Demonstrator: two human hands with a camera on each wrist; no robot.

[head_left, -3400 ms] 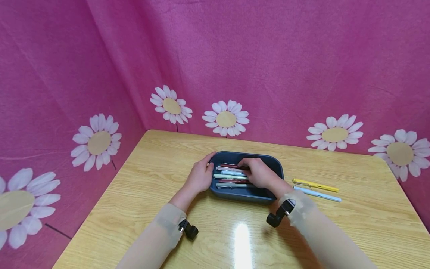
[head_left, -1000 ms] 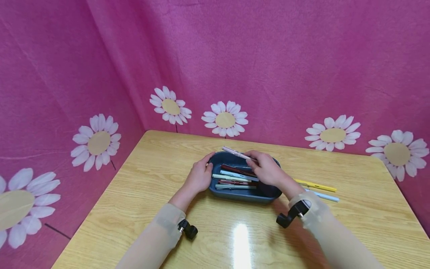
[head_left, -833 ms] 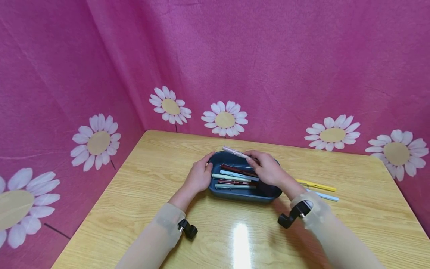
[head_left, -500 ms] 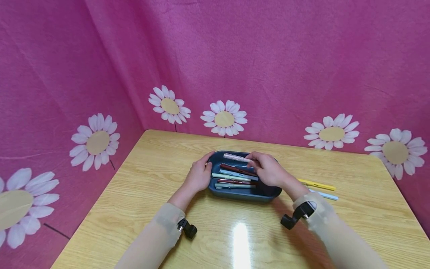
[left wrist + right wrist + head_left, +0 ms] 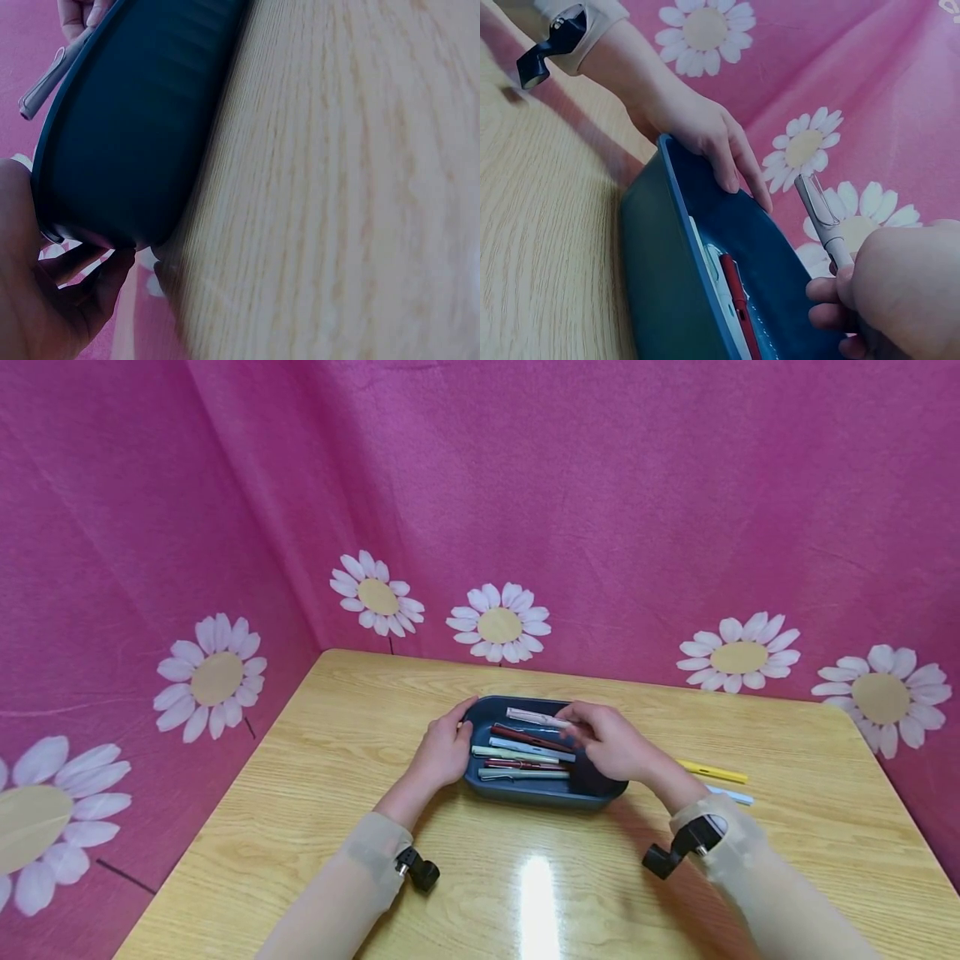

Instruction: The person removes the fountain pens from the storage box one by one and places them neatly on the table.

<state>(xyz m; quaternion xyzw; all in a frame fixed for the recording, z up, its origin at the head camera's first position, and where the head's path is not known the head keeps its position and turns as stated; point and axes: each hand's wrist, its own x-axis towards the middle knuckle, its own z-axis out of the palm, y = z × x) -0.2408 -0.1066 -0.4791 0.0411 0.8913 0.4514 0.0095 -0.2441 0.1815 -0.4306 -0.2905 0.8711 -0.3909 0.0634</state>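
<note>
Fingers of the right hand [image 5: 617, 745] pinch the pale pink pen [image 5: 534, 717] above the bin [image 5: 536, 796], near the surface's [image 5: 247, 843] far edge; held by one end, it could swing down. Should the left hand's [image 5: 442, 752] gripping fingers slip, the bin may slide.

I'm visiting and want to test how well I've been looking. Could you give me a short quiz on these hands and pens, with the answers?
1. What does the right hand hold?
a) a pair of scissors
b) a pale pink pen
c) a paintbrush
2. True or false: the yellow pen lies on the table, outside the dark tray.
3. Which hand grips one end of the tray?

Key: 1: b. 2: true. 3: the left hand.
</note>
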